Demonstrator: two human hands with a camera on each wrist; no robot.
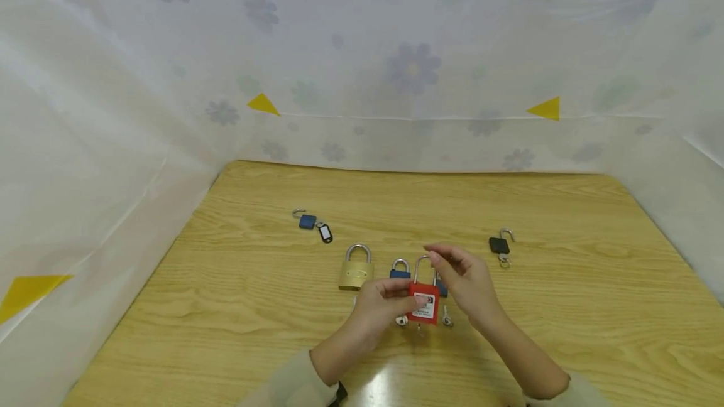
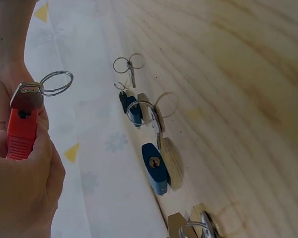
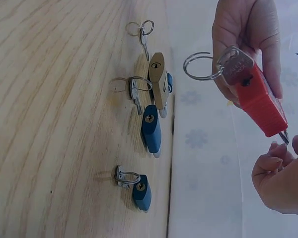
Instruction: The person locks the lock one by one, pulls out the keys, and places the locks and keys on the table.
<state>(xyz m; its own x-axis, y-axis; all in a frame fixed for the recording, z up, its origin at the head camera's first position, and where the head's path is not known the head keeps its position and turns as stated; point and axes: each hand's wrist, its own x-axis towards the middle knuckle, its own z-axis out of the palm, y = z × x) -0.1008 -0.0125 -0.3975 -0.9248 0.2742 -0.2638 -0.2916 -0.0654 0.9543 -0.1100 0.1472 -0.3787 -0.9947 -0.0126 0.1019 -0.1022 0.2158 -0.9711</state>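
Note:
A red padlock [image 1: 430, 320] with a white label stands upright above the table. My left hand [image 1: 373, 306] grips its body, thumb across the label. The fingers of my right hand [image 1: 468, 282] pinch the top of the metal shackle [image 1: 417, 269]. A key [image 2: 28, 96] with a split ring [image 2: 57, 83] sits in the keyhole at the padlock's bottom. Behind the red padlock stand a blue padlock [image 1: 400, 274] and a second blue one [image 1: 443, 289], partly hidden. A larger brass padlock [image 1: 356, 275] is to their left.
Loose keys lie before the standing padlocks, one key [image 1: 447, 316] at the right. Farther left lies a small blue padlock [image 1: 307, 222], shackle open, with a black tag [image 1: 325, 233]. A black padlock [image 1: 499, 245], also unlocked, lies at the right. Flowered sheeting [image 1: 362, 68] encloses the wooden table [image 1: 237, 306].

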